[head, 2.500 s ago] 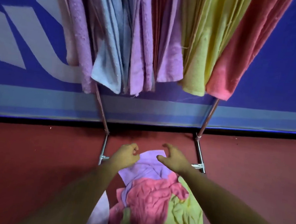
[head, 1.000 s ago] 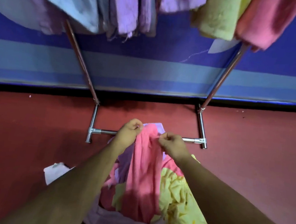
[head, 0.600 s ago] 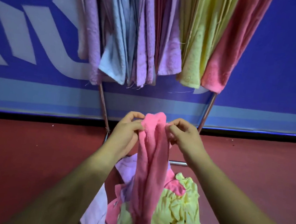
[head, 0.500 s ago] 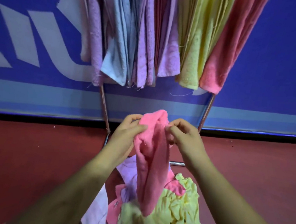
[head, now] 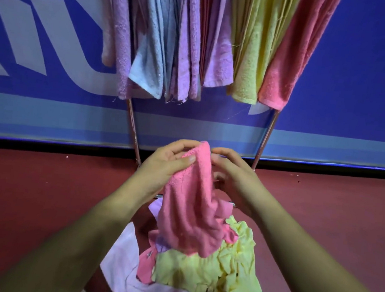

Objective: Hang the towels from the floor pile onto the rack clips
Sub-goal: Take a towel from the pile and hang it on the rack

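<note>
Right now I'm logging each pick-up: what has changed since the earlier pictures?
The crumpled pink terry towel came up off the floor pile: the left hand and right hand, empty and reaching before, now grip its bunched top edge, so it hangs above the crumpled yellow towel. The pastel towels on the metal rack and the remaining pile stayed put.

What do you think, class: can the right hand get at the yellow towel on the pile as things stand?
Probably not yet: the right hand and left hand both grip the pink towel, which hangs over part of the yellow towel. Freed, it likely could; most of that towel lies bare.
</note>
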Available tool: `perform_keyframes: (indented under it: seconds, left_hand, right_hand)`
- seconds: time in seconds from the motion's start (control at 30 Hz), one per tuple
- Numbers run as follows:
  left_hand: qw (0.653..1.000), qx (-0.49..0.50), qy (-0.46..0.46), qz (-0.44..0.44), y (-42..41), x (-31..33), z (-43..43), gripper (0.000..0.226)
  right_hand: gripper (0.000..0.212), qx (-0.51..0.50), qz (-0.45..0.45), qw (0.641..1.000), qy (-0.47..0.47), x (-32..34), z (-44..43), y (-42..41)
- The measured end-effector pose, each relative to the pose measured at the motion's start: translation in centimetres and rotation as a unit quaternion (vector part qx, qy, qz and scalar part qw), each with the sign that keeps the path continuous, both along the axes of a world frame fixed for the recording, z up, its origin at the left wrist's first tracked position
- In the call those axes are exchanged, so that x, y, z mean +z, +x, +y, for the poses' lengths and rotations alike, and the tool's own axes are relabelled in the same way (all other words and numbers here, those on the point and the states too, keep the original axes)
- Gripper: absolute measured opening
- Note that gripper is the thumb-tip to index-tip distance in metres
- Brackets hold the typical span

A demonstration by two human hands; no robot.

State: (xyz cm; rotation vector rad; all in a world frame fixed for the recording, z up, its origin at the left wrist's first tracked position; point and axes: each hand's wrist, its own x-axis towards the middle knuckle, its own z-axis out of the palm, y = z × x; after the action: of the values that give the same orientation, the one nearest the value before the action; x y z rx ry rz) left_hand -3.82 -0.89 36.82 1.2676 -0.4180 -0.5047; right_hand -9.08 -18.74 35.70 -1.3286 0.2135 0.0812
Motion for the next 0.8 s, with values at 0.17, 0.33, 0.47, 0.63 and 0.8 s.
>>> perform_keyframes:
  seconds: [0.17,0.33,0.47,0.63,0.8]
  left_hand:
    - [0.997,0.003,0.054,-0.056,0.2,0.7,0.8,0.024]
    - [0.984,-0.010,0.132,-0.118,0.8,0.5,2.5,0.021]
    - [0.948,-0.083,0.265,-0.158,1.5,-0.2,4.0,0.034]
    - [0.907,-0.145,0.356,-0.171,2.4,-2.0,5.6,0.037]
    - [0.980,-0.043,0.165,-0.106,1.5,-0.5,4.3,0.018]
  right_hand:
    - [0.041,0.094,-0.041,0.992,-0.075,0.2,0.4,0.3]
    - [0.041,0.088,-0.070,0.984,-0.136,0.8,-0.3,0.1]
    - [0.026,-0.030,-0.099,0.991,-0.089,1.5,0.3,0.3]
    - [0.029,-0.145,-0.121,0.967,-0.170,1.7,-0.7,0.3]
    - [0.036,-0.066,-0.036,0.967,-0.242,1.5,-2.0,0.1]
